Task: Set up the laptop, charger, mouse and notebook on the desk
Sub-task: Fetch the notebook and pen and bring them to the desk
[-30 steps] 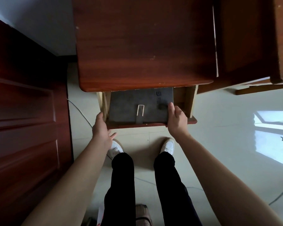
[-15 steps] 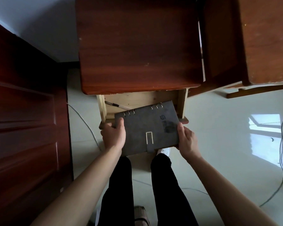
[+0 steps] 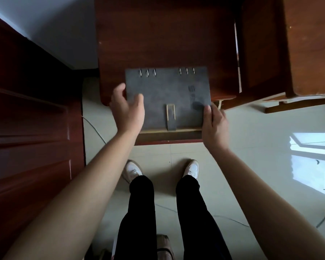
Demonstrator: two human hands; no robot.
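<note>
Notebook (image 3: 167, 98), 1 with 6 rings (image 3: 147, 72), pinched by 2 hands, left hand (image 3: 127, 109) and right hand (image 3: 214, 126), over 1 desk (image 3: 158, 34).

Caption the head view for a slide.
Left hand and right hand hold a grey notebook over the desk edge, drawer open.

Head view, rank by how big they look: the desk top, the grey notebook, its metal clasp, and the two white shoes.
1. desk top
2. grey notebook
3. left shoe and right shoe: alike, both partly hidden by the trousers
4. metal clasp
</note>
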